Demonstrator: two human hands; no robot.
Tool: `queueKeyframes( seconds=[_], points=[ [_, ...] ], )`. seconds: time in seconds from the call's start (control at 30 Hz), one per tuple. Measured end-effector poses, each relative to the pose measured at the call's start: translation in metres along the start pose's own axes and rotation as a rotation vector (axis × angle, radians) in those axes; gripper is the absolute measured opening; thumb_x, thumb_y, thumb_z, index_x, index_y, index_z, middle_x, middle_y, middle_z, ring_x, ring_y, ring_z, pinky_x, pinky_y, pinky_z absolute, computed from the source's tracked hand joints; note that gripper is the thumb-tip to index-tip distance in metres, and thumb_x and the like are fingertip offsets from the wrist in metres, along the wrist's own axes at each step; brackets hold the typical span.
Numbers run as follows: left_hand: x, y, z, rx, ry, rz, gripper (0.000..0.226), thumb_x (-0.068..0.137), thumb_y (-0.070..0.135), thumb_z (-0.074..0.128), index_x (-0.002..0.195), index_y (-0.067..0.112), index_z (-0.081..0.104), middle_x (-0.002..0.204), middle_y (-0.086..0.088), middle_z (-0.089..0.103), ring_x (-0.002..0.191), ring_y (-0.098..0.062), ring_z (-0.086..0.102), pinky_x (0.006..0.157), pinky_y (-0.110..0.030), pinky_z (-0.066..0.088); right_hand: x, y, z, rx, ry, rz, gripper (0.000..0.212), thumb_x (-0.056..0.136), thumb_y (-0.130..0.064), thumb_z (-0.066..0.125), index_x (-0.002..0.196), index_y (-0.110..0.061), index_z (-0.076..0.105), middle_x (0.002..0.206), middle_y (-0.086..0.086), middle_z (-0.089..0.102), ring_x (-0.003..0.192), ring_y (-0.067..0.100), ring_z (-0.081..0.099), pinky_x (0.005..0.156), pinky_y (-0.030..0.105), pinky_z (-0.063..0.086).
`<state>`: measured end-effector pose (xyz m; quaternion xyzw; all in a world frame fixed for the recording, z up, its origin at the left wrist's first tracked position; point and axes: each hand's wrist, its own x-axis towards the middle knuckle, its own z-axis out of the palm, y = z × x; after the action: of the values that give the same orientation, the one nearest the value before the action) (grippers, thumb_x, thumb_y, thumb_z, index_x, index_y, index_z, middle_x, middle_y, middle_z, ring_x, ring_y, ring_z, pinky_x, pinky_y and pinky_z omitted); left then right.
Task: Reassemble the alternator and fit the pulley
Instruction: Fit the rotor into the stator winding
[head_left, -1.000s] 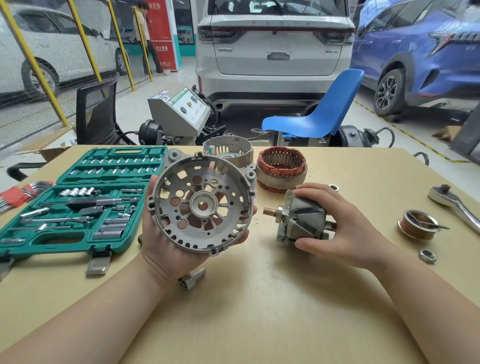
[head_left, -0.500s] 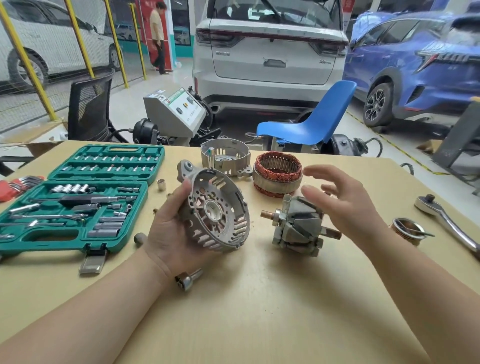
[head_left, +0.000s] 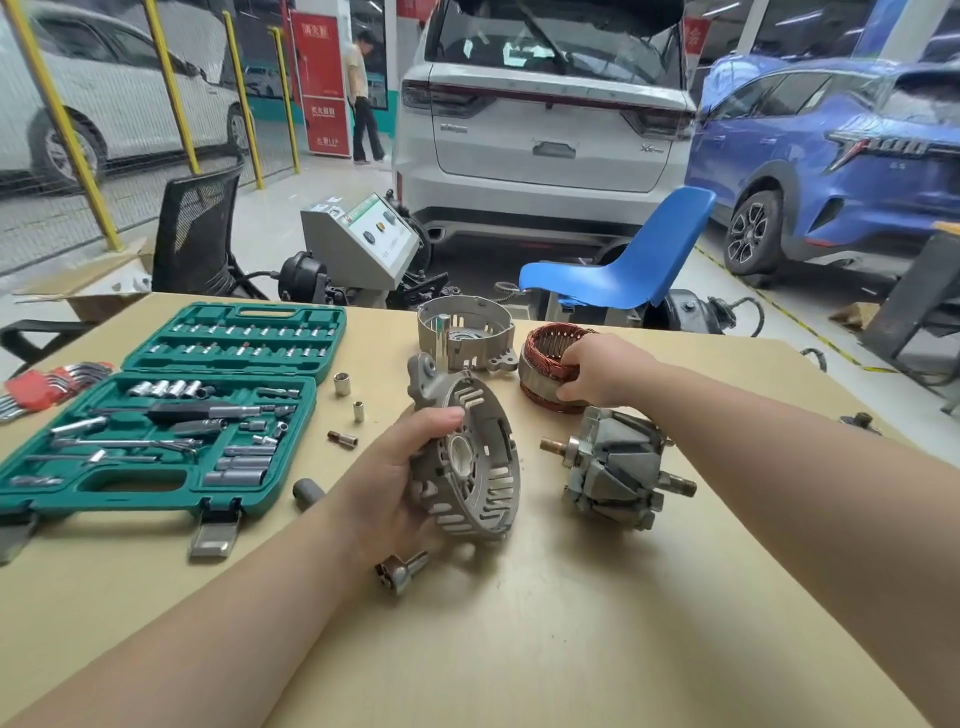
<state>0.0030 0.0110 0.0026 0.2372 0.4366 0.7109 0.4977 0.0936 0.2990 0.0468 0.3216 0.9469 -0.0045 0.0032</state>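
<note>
Stator (head_left: 551, 370) heavy, rigid, copper windings fragile: right hand (head_left: 597, 370) grip pinches steel rim; left hand (head_left: 402, 480) grip holds front housing (head_left: 470, 457) off surface (head_left: 519, 649)

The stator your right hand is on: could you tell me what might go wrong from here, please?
The right hand grips the stator by its copper windings, which could get bent or scraped. Swinging it back, it may knock the rotor lying loose just below. The left hand alone holds the end housing tilted, so it might slip.
</note>
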Motion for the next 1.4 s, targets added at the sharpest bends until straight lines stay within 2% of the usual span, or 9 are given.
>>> queueKeyframes(
  seconds=[0.2,0.33,0.47,0.67,0.8,0.9,1.0,1.17,1.4],
  points=[
    [0.005,0.007,-0.011,0.087,0.068,-0.045,0.028,0.079,0.043,0.076,0.098,0.026,0.086,0.106,-0.013,0.080,0.089,-0.030,0.079,0.070,-0.040,0.064,-0.006,0.008,-0.004,0.059,0.072,0.036,0.031,0.088,-0.043,0.076,0.115,-0.028,0.076,0.091,-0.010,0.065,0.083,0.018,0.062,0.065,0.032,0.054],
    [0.009,0.007,-0.014,0.163,0.108,-0.019,0.034,0.080,0.049,0.074,0.103,0.025,0.084,0.108,-0.014,0.080,0.096,-0.031,0.077,0.082,-0.045,0.063,-0.023,0.012,-0.025,0.639,0.064,0.167,0.023,0.088,-0.033,0.083,0.110,-0.026,0.077,0.093,-0.004,0.074,0.083,0.017,0.073,0.056,0.027,0.059],
    [0.006,0.010,-0.011,0.315,0.195,-0.005,0.072,0.071,0.061,0.076,0.121,0.009,0.076,0.110,-0.018,0.080,0.096,-0.034,0.074,0.108,-0.059,0.051,-0.050,0.003,-0.060,1.201,0.017,0.268,0.023,0.092,-0.024,0.080,0.113,-0.015,0.074,0.107,0.011,0.078,0.097,0.032,0.077,0.073,0.052,0.066],
    [0.003,0.012,-0.007,0.434,0.209,0.029,0.057,0.088,0.056,0.072,0.117,0.007,0.072,0.094,-0.010,0.082,0.081,-0.022,0.074,0.097,-0.050,0.055,-0.104,-0.017,-0.100,1.552,-0.150,0.073,0.033,0.102,-0.023,0.059,0.131,-0.012,0.069,0.128,0.012,0.073,0.118,0.031,0.069,0.098,0.061,0.051],
    [0.006,0.011,-0.006,0.423,0.240,0.059,0.026,0.100,0.041,0.069,0.095,0.016,0.066,0.063,0.010,0.070,0.054,-0.004,0.064,0.077,-0.037,0.048,-0.138,-0.041,-0.122,1.711,-0.116,0.012,0.032,0.091,-0.019,0.068,0.118,-0.001,0.073,0.103,0.011,0.073,0.084,0.025,0.073,0.080,0.040,0.063],
    [0.004,0.013,-0.005,0.434,0.237,0.054,0.038,0.081,0.053,0.071,0.095,0.018,0.068,0.069,0.005,0.072,0.057,-0.007,0.064,0.077,-0.037,0.047,-0.166,-0.052,-0.122,1.904,-0.148,0.147,0.020,0.087,-0.018,0.067,0.099,-0.005,0.075,0.086,0.008,0.073,0.061,0.023,0.070,0.082,0.049,0.063],
    [0.002,0.012,-0.003,0.446,0.252,0.066,0.047,0.072,0.057,0.072,0.096,0.017,0.066,0.066,0.008,0.070,0.056,-0.006,0.065,0.076,-0.038,0.048,-0.188,-0.061,-0.108,2.048,-0.132,0.234,0.031,0.093,-0.023,0.058,0.072,-0.007,0.075,0.062,0.003,0.065,0.043,0.018,0.060,0.055,0.031,0.060],
    [0.007,0.008,-0.016,0.409,0.516,0.229,0.103,0.069,0.051,0.078,0.161,0.030,0.035,0.140,0.005,0.057,0.107,-0.019,0.071,0.084,-0.044,0.061,-0.201,-0.066,-0.080,2.376,-0.070,0.241,0.008,0.079,-0.019,0.061,0.075,-0.013,0.063,0.059,-0.004,0.051,0.043,0.013,0.046,0.050,0.021,0.045],
    [0.019,-0.008,-0.023,0.825,0.585,0.193,0.083,0.094,0.051,0.071,0.165,0.035,0.029,0.171,-0.003,0.036,0.153,-0.029,0.041,0.121,-0.055,0.038,-0.211,-0.074,-0.048,2.580,-0.070,0.349,0.006,0.080,-0.018,0.060,0.075,-0.015,0.060,0.066,-0.009,0.041,0.041,0.009,0.044,0.047,0.019,0.044]
  ],
)
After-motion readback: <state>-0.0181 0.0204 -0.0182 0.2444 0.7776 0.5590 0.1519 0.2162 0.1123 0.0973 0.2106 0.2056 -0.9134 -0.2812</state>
